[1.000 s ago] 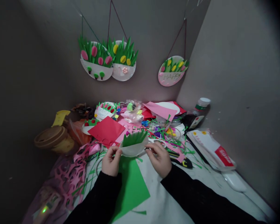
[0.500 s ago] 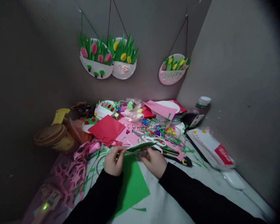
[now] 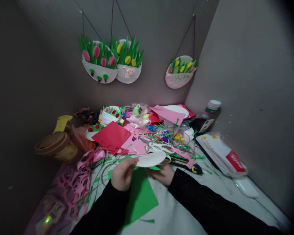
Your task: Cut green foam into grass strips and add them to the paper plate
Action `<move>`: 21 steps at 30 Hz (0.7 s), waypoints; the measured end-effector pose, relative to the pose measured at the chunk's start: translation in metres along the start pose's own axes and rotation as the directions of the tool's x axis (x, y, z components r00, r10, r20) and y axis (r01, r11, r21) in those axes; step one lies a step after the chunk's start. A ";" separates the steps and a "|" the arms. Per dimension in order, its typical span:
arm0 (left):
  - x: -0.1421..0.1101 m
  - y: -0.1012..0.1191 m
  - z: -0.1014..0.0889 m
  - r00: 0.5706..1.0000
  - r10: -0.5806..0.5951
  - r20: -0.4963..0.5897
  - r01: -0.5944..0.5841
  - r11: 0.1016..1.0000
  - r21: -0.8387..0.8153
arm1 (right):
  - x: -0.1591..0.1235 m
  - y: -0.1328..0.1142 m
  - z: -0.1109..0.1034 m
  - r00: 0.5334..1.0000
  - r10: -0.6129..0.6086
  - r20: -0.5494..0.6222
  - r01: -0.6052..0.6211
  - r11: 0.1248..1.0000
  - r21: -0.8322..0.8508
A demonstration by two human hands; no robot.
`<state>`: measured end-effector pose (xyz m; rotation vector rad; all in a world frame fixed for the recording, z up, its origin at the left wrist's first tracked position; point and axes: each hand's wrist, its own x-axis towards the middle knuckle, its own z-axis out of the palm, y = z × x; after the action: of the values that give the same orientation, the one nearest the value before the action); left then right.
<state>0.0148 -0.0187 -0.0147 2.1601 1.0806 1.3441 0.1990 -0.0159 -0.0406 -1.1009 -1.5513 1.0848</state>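
A white paper plate (image 3: 150,159) is held up between my two hands, tilted so its pale side faces me. Green paper leaves (image 3: 155,168) poke out below its near right edge. My left hand (image 3: 123,173) pinches the plate's left rim between thumb and fingers. Around the right side, my right hand (image 3: 163,173) holds the plate from beneath; its fingertips are partly hidden. Under the hands lies a green paper sheet (image 3: 142,195) on the white tablecloth. White-handled scissors (image 3: 161,148) and a black and yellow cutter (image 3: 183,163) lie just beyond.
Red paper (image 3: 112,135), pink scraps and green strips cover the back of the table. A lidded cup (image 3: 56,145) stands left, a bottle (image 3: 210,112) and a plastic-wrapped pack (image 3: 221,153) right. Decorated plates (image 3: 181,78) hang on the wall. Cut-out pink paper (image 3: 75,186) lies left.
The plate has been tipped over: earlier its green-leaf side showed nearly edge-on, now its white face shows. My right hand has turned and moved under it.
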 end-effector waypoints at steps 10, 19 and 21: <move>0.002 0.005 0.000 0.997 0.073 0.033 -0.076 0.993 0.086 | -0.003 -0.003 0.001 0.978 0.091 0.187 -0.062 0.986 -0.157; 0.001 0.007 -0.003 0.995 0.102 0.000 -0.100 0.983 0.152 | 0.004 -0.008 -0.001 0.989 -0.021 0.147 0.078 0.918 -0.390; 0.003 0.005 -0.004 0.996 0.020 -0.082 -0.003 0.980 0.197 | 0.003 -0.007 -0.002 0.989 -0.013 0.149 0.065 0.936 -0.345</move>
<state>0.0138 -0.0202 -0.0078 2.2691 1.2839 1.3965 0.1991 -0.0145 -0.0330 -1.2410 -1.9266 0.8974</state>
